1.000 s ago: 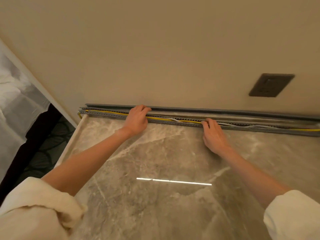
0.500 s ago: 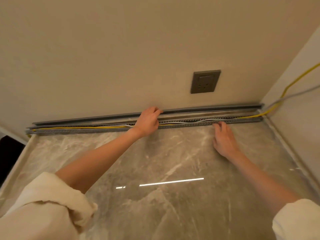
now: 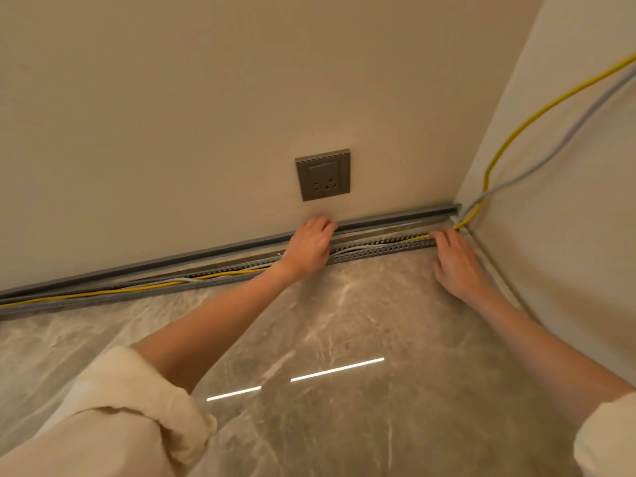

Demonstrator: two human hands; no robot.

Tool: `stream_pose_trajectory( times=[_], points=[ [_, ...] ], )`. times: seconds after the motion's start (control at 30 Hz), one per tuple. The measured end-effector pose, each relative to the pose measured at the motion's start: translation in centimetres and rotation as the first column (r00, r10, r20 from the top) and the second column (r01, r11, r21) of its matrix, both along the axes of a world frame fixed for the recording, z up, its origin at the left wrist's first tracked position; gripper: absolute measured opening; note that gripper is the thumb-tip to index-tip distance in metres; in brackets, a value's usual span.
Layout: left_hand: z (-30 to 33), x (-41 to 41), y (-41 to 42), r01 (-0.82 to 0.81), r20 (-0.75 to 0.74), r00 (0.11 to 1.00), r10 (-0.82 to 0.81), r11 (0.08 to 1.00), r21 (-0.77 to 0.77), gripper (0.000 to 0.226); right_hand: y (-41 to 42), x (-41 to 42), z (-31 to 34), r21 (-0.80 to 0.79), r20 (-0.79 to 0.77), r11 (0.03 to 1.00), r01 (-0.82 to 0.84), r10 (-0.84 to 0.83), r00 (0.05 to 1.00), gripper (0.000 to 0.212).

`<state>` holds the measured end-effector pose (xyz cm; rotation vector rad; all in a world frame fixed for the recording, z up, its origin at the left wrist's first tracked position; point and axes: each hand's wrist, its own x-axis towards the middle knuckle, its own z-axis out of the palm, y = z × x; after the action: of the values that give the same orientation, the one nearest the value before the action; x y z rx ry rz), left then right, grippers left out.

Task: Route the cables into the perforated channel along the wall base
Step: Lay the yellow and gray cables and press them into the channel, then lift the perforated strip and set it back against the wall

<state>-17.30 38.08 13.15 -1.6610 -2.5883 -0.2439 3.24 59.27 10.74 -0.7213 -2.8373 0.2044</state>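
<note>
Yellow cable (image 3: 137, 289) in channel (image 3: 378, 247) | under left-hand fingers (image 3: 323, 228) | right fingers (image 3: 444, 235) press it

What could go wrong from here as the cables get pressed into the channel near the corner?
The yellow cable and grey cable hang loose down the side wall, so their pull may lift the run out by the right hand. The left hand covers the perforated channel, hiding any cable riding its edge.
</note>
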Motion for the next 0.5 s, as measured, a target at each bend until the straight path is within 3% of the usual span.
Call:
stream_pose_trajectory(
  times=[0.2, 0.37, 0.5],
  points=[
    [-0.5, 0.6, 3.1, -0.063, -0.139, 0.989, 0.057, 0.997, -0.038, 0.038, 3.1, -0.5, 0.1, 0.026, -0.041, 0.998, -0.053, 0.054, 0.998, 0.052],
    [-1.0, 1.4, 3.5, -0.116, -0.242, 0.966, 0.087, 0.987, -0.108, 0.050, 3.1, -0.2, -1.5, 0.032, -0.073, 0.995, -0.094, 0.096, 0.993, 0.048],
    [-0.8, 1.3, 3.7, -0.145, -0.286, 0.953, 0.094, 0.976, -0.160, 0.044, 2.7, -0.1, -1.8, -0.111, -0.263, 0.994, -0.025, -0.005, 0.965, 0.045]
  ],
)
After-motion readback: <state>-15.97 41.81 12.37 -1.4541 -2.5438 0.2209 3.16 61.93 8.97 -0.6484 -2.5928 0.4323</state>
